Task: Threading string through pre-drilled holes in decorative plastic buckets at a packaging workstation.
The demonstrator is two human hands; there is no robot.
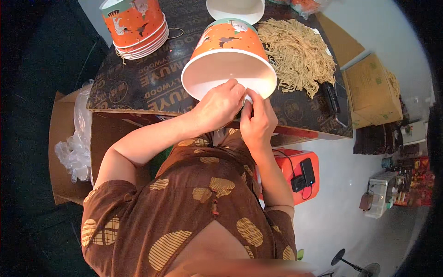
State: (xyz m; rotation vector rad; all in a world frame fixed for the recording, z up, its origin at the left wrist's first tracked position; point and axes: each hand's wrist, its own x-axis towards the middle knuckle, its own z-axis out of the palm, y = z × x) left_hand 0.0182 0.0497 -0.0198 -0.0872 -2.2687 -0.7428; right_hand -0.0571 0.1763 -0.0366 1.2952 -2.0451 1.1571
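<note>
An orange paper bucket [228, 44] with a white rim and printed figures lies tipped on its side, its open mouth toward me. At the near edge of that mouth, my left hand [222, 102] is closed with its fingertips pinched together. My right hand [258, 119] pinches right beside it, thumb against the bent fingers. The fingertips of both hands nearly meet at the rim and hide what is between them. To the right of the bucket lies a loose heap of beige cord pieces [300, 57].
Nested orange buckets [138, 32] stand at the back left, with a cord loop beside them. Another white-rimmed bucket [236, 10] lies behind. A black-handled tool [331, 98] rests by the table's right edge. Cardboard boxes [374, 90] and an orange stool [295, 173] flank the table.
</note>
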